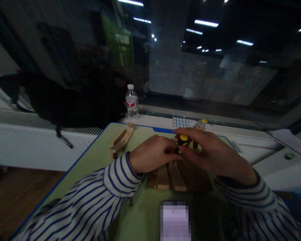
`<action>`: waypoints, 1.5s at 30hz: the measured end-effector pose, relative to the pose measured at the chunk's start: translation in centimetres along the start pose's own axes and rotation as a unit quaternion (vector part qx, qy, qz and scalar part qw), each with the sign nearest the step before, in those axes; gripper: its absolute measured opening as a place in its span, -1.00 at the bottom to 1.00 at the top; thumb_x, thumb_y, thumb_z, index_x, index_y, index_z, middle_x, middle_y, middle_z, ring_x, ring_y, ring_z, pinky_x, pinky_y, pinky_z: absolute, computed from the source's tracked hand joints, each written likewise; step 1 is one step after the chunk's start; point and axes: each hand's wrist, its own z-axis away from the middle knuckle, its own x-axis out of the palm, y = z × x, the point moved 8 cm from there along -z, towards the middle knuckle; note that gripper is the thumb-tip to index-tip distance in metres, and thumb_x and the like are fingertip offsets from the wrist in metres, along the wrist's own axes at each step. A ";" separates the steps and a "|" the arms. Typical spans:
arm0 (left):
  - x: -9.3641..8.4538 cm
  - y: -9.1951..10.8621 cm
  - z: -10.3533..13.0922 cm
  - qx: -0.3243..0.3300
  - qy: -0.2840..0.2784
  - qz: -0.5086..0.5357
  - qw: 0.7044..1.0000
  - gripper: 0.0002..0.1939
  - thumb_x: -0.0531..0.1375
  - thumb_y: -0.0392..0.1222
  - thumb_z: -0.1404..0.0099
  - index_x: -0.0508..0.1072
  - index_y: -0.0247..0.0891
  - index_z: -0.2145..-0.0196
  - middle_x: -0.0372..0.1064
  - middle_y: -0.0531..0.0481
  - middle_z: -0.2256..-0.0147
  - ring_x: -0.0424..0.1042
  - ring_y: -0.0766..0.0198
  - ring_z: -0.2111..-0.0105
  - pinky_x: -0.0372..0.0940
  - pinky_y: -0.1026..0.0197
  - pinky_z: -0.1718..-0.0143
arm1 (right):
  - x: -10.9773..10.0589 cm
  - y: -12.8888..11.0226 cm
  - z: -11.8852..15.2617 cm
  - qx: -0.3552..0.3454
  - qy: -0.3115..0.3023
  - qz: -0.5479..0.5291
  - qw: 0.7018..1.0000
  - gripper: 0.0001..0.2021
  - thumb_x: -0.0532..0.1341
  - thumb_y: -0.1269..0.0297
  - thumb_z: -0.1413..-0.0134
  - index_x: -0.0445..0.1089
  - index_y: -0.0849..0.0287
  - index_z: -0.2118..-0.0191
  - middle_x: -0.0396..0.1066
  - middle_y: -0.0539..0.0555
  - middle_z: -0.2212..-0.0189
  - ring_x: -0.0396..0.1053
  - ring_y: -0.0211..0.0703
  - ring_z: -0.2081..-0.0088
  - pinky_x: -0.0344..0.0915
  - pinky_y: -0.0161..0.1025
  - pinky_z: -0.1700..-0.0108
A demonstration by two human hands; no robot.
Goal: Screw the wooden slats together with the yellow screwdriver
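While both hands meet over the middle of the green table (95, 157), the right hand (210, 154) curls its fingers around the yellow and black handle of a screwdriver (182, 140), which stands nearly upright with its tip pointing down at a wooden slatted piece (175, 175) lying flat on the table. The left hand (152, 154) is closed in a loose pinch just beside the lower part of the screwdriver, its fingertips touching or nearly touching the shaft; whether it actually holds the shaft or a small screw there is too dark and small to tell. The wooden slatted piece sits directly under the hands, partly hidden by them, with a few pale slats showing toward the person and a darker board on the right. Both arms wear sleeves with blue and white stripes. To the left of the hands, well apart from them, a curved wooden part (122, 139) lies on the table near its far left corner. Beyond the table's far edge, a clear plastic water bottle (132, 102) with a white cap and red label stands upright on a white ledge (40, 129). Just behind the right hand, a small tool with a yellow end (202, 124) lies near a sheet with a blue grid (182, 122). A dark window (215, 73) behind the ledge reflects ceiling lights.
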 end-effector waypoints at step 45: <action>-0.1 0.2 0.1 0.003 -0.001 0.019 1.000 -0.80 0.16 -0.13 -0.22 0.49 -0.22 0.23 0.47 0.07 0.40 0.41 0.33 0.41 0.14 0.32 0.41 | 0.1 -0.1 -0.3 0.013 0.000 0.035 0.999 -0.77 0.12 0.18 -0.20 0.30 0.20 0.11 0.43 0.05 0.32 0.39 -0.21 0.35 0.24 -0.29 0.34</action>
